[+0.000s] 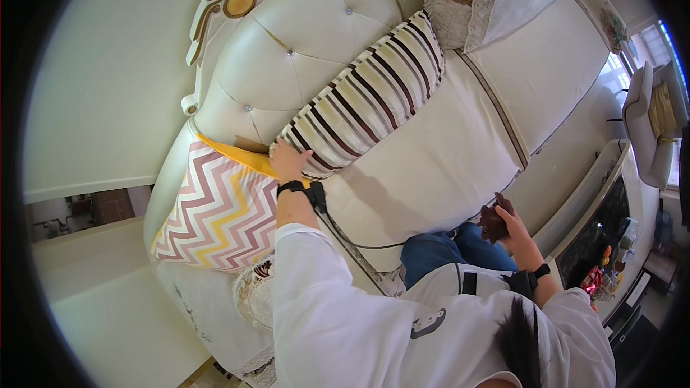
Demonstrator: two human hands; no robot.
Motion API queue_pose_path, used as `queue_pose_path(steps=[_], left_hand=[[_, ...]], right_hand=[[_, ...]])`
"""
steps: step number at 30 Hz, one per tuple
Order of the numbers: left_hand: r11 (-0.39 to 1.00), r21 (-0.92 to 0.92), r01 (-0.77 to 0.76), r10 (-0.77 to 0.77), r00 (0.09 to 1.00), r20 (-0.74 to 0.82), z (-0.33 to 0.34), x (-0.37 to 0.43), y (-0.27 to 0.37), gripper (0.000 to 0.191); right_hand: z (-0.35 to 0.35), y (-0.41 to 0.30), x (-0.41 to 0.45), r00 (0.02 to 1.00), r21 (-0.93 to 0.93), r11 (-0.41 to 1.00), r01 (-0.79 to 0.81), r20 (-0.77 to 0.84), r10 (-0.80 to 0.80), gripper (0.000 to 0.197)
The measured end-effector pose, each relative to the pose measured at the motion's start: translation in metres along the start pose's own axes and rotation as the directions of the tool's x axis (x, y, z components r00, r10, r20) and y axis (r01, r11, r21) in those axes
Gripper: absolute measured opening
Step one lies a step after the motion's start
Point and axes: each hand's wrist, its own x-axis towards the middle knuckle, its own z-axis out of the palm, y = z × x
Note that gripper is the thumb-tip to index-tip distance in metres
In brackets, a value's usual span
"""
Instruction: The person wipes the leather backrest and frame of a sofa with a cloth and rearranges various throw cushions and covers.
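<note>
My left hand [288, 160] lies against the lower left end of a long striped cushion [366, 99], its thumb apart from the fingers. The cushion leans along the tufted sofa backrest [302, 27]. Just beside that hand stands a zigzag-patterned cushion [221, 213] with a yellow edge, set in the sofa's corner. On the other side, beyond the front of the seat, my right hand [512, 226] grips a small dark brown object [493, 218] with a jagged outline; its kind is unclear. Each wrist wears a black band.
The cream sofa seat [409, 188] spans the middle. A lace-edged white cover [517, 0] lies over the far end. At right stands a dark-topped coffee table [593, 231] bearing small items, with an armchair [647, 124] behind. A black cable [366, 247] runs from my left wrist.
</note>
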Motion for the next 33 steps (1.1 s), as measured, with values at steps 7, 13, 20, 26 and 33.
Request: queue_pose_path(steps=[7,13,20,26,33], left_hand=[[0.99,0.021,-0.14,0.141,0.99,-0.029,0.02,-0.089,0.007,0.049],[0.917,-0.303,-0.26,0.282,0.959,0.029,0.016,-0.246,0.001,0.041],[0.727,-0.675,-0.123,0.082,0.992,-0.093,-0.111,-0.333,-0.118,0.029],[0.947,-0.207,0.245,-0.249,0.968,0.006,-0.171,-0.423,-0.295,0.034],[0.905,-0.287,0.315,-0.395,0.874,-0.285,-0.134,-0.408,-0.371,0.034]], right_hand=[[0.013,0.019,-0.001,1.0,0.059,0.998,-0.028,-0.009,0.029,0.046],[0.05,0.0,-0.011,0.997,-0.003,1.0,-0.019,0.076,0.019,0.039],[0.092,0.0,-0.018,0.969,-0.094,0.994,-0.05,0.238,0.071,0.052],[0.118,0.009,-0.018,0.937,-0.138,0.985,-0.108,0.316,0.147,0.051],[0.126,0.016,0.021,0.903,-0.093,0.967,-0.239,0.345,0.256,0.048]])
